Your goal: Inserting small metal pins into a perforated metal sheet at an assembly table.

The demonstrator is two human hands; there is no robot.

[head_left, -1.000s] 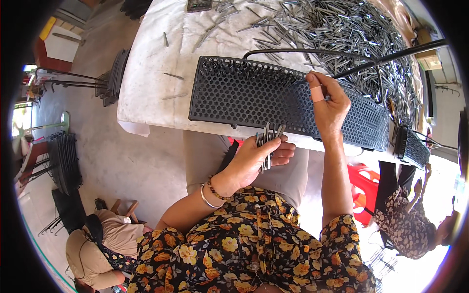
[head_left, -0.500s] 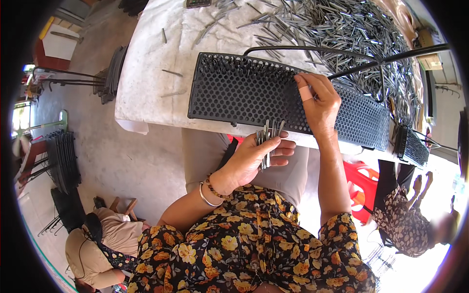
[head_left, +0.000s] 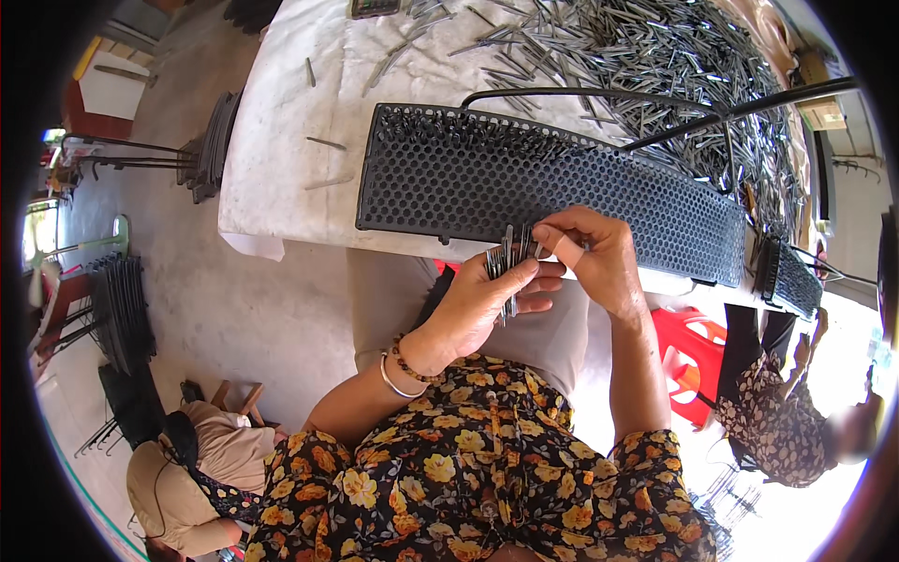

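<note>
A bundle of metal pins (head_left: 508, 264) is clenched in the left hand (head_left: 487, 304), just below the black perforated panel (head_left: 524, 187) on the table edge (head_left: 281, 201). One pin of the bundle is pinched by the right hand (head_left: 595, 262).

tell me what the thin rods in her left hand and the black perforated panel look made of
Thin rods: probably metal, dull grey with a slight glint, straight and stiff. Black perforated panel: matte black, evenly punched holes; moulded plastic or coated metal, unclear which.

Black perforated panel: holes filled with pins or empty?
Mostly empty. The panel shows open holes over most of its face; pins stand only along its far edge. The left hand holds a bundle of pins.
</note>
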